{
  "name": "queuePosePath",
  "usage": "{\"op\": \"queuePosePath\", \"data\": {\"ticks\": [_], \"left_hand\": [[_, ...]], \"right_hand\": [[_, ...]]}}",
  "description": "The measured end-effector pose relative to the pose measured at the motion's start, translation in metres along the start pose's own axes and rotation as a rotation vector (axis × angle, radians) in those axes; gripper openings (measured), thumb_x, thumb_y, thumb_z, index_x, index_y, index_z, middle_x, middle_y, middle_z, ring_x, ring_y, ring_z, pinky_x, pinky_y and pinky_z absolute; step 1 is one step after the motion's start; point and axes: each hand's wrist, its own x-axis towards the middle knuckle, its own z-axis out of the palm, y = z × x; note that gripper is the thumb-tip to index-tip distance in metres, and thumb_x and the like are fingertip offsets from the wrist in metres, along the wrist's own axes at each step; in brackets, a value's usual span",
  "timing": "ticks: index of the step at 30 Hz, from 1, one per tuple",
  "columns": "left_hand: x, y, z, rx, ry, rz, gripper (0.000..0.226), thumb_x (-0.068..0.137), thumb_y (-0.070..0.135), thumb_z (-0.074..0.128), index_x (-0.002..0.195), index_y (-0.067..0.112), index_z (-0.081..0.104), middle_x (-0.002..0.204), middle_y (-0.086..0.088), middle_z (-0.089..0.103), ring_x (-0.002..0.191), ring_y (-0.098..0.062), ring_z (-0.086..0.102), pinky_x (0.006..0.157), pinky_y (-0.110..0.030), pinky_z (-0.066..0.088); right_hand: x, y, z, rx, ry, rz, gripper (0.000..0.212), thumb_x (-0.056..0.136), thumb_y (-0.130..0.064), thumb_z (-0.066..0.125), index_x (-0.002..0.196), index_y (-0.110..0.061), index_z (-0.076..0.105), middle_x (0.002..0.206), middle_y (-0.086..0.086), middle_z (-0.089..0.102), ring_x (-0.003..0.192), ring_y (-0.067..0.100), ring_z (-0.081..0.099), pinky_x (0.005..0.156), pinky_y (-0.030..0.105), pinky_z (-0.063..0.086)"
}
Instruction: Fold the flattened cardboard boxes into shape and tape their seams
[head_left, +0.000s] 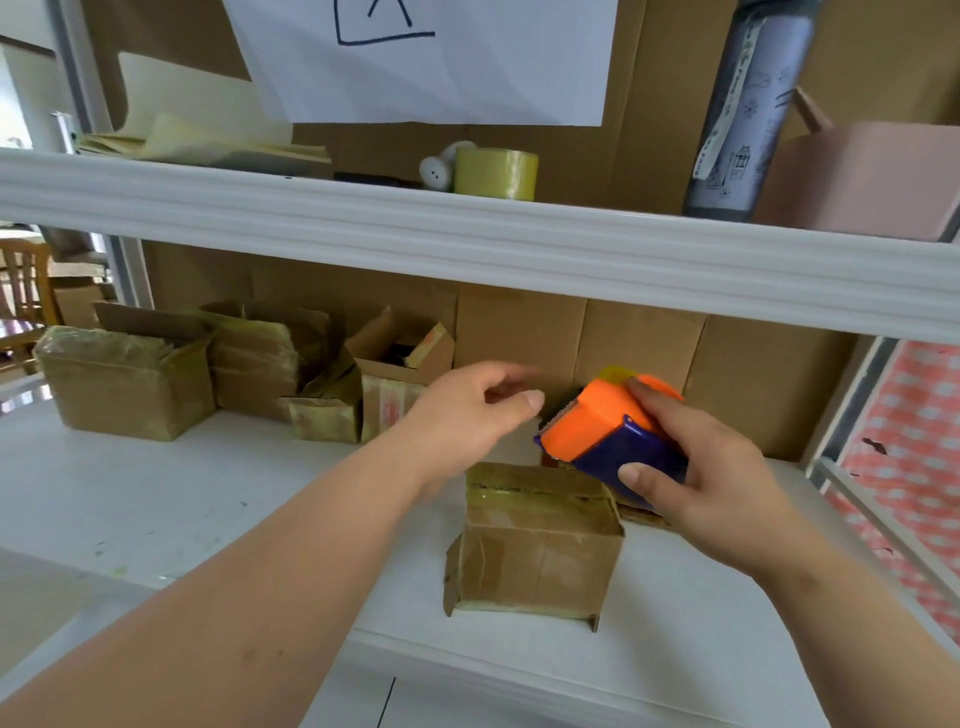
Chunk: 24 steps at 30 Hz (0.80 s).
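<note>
- We see a small cardboard box (537, 540) on the white shelf (156, 499), folded, worn, yellowed tape across top seam.
- Our right hand (711, 483) grasps orange-blue tape dispenser (610, 436) above it.
- Our left hand (467, 410) hovers released, fingers loosely curled.

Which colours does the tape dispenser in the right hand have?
Orange on top and dark blue below, on the tape dispenser; the head view shows it.

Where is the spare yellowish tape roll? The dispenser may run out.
In the head view, the yellowish tape roll sits on the upper white shelf, centre, beside a small white round object.
</note>
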Motion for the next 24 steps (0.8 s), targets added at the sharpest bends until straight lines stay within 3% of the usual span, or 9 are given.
{"op": "queuePosePath", "data": {"ticks": [3, 6, 9, 14, 20, 24], "left_hand": [[0.002, 0.006, 0.001, -0.054, -0.052, 0.028, 0.024, 0.098, 0.029, 0.059, 0.12, 0.037, 0.065, 0.109, 0.023, 0.065, 0.105, 0.006, 0.057, 0.085, -0.015, 0.043], [0.0, 0.007, 0.0, -0.125, -0.071, 0.022, 0.022, 0.101, 0.033, 0.052, 0.102, 0.04, 0.073, 0.101, 0.021, 0.071, 0.104, 0.002, 0.061, 0.096, -0.027, 0.046], [-0.001, 0.005, -0.002, -0.155, -0.088, 0.019, 0.023, 0.097, 0.04, 0.053, 0.099, 0.036, 0.076, 0.1, 0.016, 0.073, 0.107, -0.007, 0.062, 0.102, -0.038, 0.044], [0.002, 0.002, -0.006, -0.186, -0.062, -0.022, 0.02, 0.097, 0.016, 0.058, 0.09, 0.024, 0.075, 0.095, 0.004, 0.075, 0.102, -0.02, 0.067, 0.101, -0.049, 0.05], [0.005, 0.001, -0.006, -0.322, -0.066, -0.093, 0.033, 0.105, 0.025, 0.044, 0.088, 0.018, 0.07, 0.089, -0.001, 0.072, 0.092, -0.02, 0.066, 0.099, -0.046, 0.052], [0.008, 0.0, -0.008, -0.417, -0.101, -0.127, 0.026, 0.101, 0.018, 0.045, 0.091, 0.014, 0.069, 0.087, -0.004, 0.071, 0.087, -0.019, 0.066, 0.092, -0.039, 0.053]], "right_hand": [[0.002, -0.006, 0.0, -0.058, -0.026, -0.066, 0.073, 0.087, -0.038, 0.068, 0.151, -0.029, 0.034, 0.122, -0.02, 0.048, 0.102, 0.005, 0.051, 0.086, 0.023, 0.04], [0.004, -0.011, -0.002, -0.107, -0.044, -0.09, 0.077, 0.08, -0.047, 0.056, 0.151, -0.028, 0.035, 0.128, -0.014, 0.056, 0.102, 0.008, 0.053, 0.086, 0.025, 0.039], [0.005, -0.012, -0.003, -0.152, -0.051, -0.111, 0.076, 0.08, -0.048, 0.053, 0.151, -0.027, 0.036, 0.13, -0.007, 0.06, 0.098, 0.008, 0.053, 0.084, 0.027, 0.038], [0.006, -0.013, -0.002, -0.205, -0.065, -0.14, 0.076, 0.081, -0.06, 0.039, 0.149, -0.027, 0.037, 0.127, -0.008, 0.061, 0.092, 0.005, 0.05, 0.094, 0.036, 0.037], [0.011, -0.014, -0.004, -0.227, -0.088, -0.172, 0.073, 0.084, -0.058, 0.039, 0.151, -0.027, 0.034, 0.129, -0.008, 0.059, 0.106, 0.012, 0.058, 0.09, 0.032, 0.04], [0.013, -0.013, -0.008, -0.232, -0.099, -0.178, 0.066, 0.088, -0.051, 0.046, 0.148, -0.028, 0.036, 0.122, -0.006, 0.061, 0.096, 0.011, 0.058, 0.078, 0.028, 0.049]]}}
